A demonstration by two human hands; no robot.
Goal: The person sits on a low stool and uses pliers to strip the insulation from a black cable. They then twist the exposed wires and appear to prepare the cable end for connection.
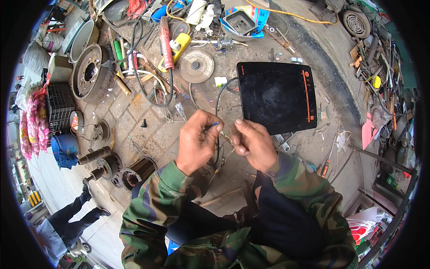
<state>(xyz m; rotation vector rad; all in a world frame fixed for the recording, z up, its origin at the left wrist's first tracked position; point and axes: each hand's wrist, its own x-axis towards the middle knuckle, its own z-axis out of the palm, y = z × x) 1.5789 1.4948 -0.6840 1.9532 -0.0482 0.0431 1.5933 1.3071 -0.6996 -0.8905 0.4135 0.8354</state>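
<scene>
Both hands, the left hand [197, 136] and right hand [253, 142], pinch shut on a thin black wire [218, 107], stretching it taut beside the black cooktop [277, 96].

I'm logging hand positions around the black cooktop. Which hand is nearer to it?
The right hand. It sits just below the lower left corner of the black cooktop, almost touching its edge. The left hand is farther left, pinching a thin wire.

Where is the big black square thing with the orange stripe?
In the head view, the black induction cooktop lies on the paved ground right of centre, just beyond the right hand, with a grey grinding disc to its left.
</scene>
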